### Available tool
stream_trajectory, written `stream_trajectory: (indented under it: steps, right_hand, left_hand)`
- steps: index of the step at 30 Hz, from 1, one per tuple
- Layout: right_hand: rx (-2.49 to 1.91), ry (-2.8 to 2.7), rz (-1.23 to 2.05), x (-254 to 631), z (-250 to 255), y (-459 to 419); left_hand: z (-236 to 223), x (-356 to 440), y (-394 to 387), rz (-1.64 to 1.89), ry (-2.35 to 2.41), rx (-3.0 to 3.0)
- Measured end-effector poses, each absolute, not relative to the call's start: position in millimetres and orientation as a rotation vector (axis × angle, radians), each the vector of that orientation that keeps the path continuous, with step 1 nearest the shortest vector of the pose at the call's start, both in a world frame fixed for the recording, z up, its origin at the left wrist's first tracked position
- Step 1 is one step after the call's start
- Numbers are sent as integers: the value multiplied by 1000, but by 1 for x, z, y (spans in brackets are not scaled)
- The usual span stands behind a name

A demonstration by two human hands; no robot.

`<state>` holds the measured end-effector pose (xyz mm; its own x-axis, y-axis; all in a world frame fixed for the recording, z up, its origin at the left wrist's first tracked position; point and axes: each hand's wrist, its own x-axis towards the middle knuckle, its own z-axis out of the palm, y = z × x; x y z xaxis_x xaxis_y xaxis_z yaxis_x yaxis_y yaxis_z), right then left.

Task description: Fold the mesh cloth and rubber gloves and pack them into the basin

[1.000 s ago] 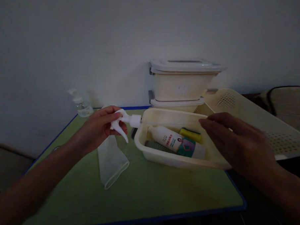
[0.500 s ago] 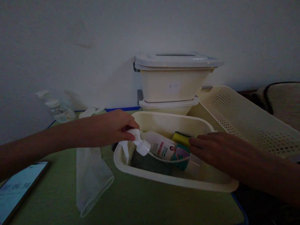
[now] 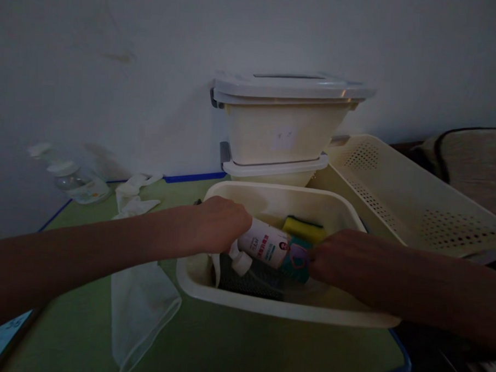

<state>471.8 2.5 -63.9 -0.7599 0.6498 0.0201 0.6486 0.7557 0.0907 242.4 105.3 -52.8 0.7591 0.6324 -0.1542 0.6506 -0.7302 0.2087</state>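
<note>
A white plastic bottle point(image 3: 266, 242) with a green and purple label lies on its side in a cream basin point(image 3: 283, 309). My left hand point(image 3: 221, 226) is closed at the basin's left end, on a white pump head point(image 3: 241, 261) beside the bottle's top end; the fingertips are hidden. My right hand point(image 3: 343, 261) is closed around the lower end of the bottle. A yellow sponge point(image 3: 303, 228) with a dark scouring side rests behind the bottle. Dark grey mesh material point(image 3: 250, 282) lies in front of it, partly under the pump head.
Two lidded cream boxes point(image 3: 279, 132) are stacked behind the basin, against the wall. A perforated cream basket point(image 3: 415, 204) stands to the right. Left of the basin lie a translucent white glove point(image 3: 141, 313), clear bottles with white caps point(image 3: 81, 184) and a phone point(image 3: 3, 334).
My left hand has moved slightly right and down with the pump head. My right hand has gone from lying over the sponge and bottle to gripping the bottle. The view has shifted a little.
</note>
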Motion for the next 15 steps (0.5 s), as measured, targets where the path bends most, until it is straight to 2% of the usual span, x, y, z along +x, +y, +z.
stream_trajectory:
  steps: [8,15]
  right_hand:
    - [1192,2790,-190,460,-45,16]
    - [1387,2634,-281,462,-37,22]
  left_hand:
    - [-63,240,106,40,986,2667]
    - [-67,233,105,-72,985,2715]
